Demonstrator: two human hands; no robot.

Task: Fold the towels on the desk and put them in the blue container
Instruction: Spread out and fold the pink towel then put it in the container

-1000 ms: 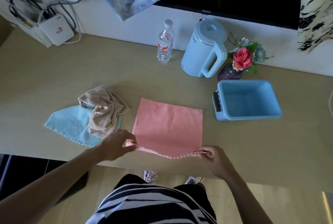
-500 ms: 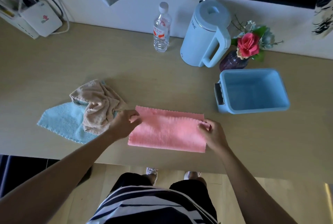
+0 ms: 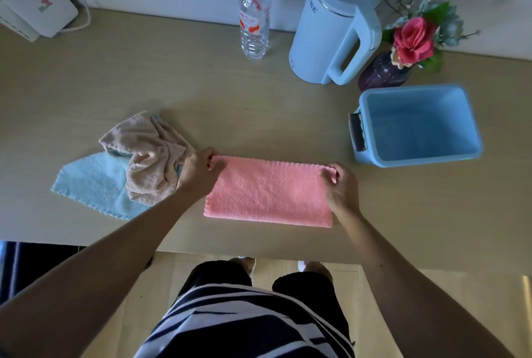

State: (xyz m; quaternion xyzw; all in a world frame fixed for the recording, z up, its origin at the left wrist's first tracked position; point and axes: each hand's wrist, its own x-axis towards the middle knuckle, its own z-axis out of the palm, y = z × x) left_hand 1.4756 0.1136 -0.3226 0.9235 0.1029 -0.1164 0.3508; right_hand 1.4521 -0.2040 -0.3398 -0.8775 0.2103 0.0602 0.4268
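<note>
Both hands pinch pink towel (image 3: 267,192) far corners; beige towel (image 3: 149,156) half-hides blue towel (image 3: 92,182).

A lived-in room of a home is suggested. A kettle (image 3: 331,26) is set on a wooden desk (image 3: 172,84), flanked by a water bottle (image 3: 254,14) and a vase of flowers (image 3: 403,52).

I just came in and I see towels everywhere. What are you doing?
A person is folding towels on the desk. Right now the pink towel lies folded in half, and the left hand and right hand each pinch a far corner of it. A beige towel sits crumpled on top of a light blue towel to the left, neither one folded yet. The blue container on the right has no towels in it so far.
</note>
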